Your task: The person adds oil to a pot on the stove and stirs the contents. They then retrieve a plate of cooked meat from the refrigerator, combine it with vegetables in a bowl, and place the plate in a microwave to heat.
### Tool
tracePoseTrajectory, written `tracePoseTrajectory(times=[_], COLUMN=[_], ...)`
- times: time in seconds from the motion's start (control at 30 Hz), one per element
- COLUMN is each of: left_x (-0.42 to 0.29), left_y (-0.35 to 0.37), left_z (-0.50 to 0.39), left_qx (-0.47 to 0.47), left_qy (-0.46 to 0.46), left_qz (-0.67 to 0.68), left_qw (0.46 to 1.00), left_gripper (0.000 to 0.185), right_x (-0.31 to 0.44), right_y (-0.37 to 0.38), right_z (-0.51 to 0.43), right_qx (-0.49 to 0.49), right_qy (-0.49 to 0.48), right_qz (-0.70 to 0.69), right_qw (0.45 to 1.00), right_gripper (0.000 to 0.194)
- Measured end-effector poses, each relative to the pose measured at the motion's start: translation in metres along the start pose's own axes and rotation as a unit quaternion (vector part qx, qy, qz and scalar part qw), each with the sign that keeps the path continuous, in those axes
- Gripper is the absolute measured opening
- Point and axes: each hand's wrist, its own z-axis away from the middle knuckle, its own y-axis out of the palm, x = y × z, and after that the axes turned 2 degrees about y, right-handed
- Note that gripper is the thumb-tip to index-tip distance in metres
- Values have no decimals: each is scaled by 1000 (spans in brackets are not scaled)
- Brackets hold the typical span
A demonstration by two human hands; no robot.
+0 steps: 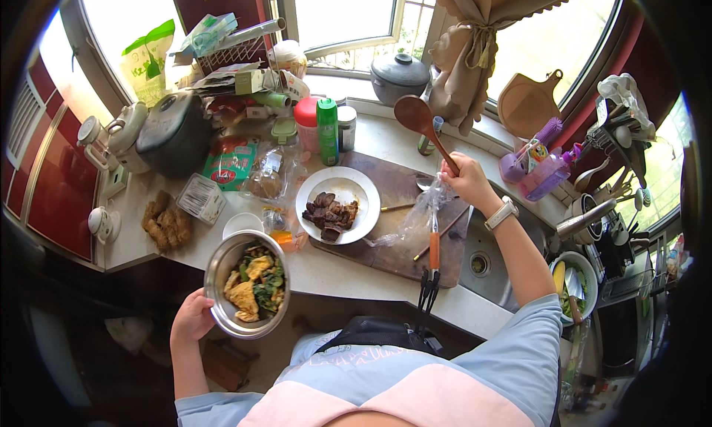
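My left hand (pixel 194 316) grips the rim of a stainless steel bowl (pixel 212 293), tilted in front of the counter edge. Cooked egg and leafy greens (pixel 256 285) lie in it. Raised over the right side of the counter, my right hand (pixel 470 179) holds a wooden spoon (pixel 416 115) by its handle, with the spoon's head up. A crumpled clear plastic bag (pixel 409 221) hangs or lies just below that hand; whether the hand also holds it I cannot tell. Between my hands, a white plate (pixel 364 196) with dark cooked meat (pixel 331 214) rests partly on a wooden cutting board (pixel 400 177).
Chopsticks (pixel 442 243) and a wooden-handled utensil (pixel 434 249) lie on the board. A sink (pixel 500 260) adjoins it at right. Behind the plate stand a green spray can (pixel 327 132) and a red-lidded jar (pixel 306 124). Ginger (pixel 166 224) and a clear plastic box (pixel 201 199) sit at left.
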Motion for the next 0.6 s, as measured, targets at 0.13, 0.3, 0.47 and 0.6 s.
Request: tracePoseTrajectory(times=[0.13, 0.3, 0.47, 0.6], left_x=[-5, -3, -11, -27], left_y=[-18, -19, -7, 11], left_z=[15, 12, -7, -37], left_qx=[-31, -79, -80, -46], left_qy=[21, 34, 40, 40], left_qz=[14, -12, -39, -63], left_qw=[999, 996, 995, 996], left_gripper=[28, 22, 21, 20], right_x=[-24, -56, -67, -44], right_y=[32, 111, 123, 88], right_z=[24, 76, 88, 74], right_qx=[-22, 47, 69, 91], right_qy=[12, 119, 253, 297], right_qz=[32, -21, -206, -269], right_qw=[999, 992, 943, 912], right_gripper=[13, 15, 21, 30])
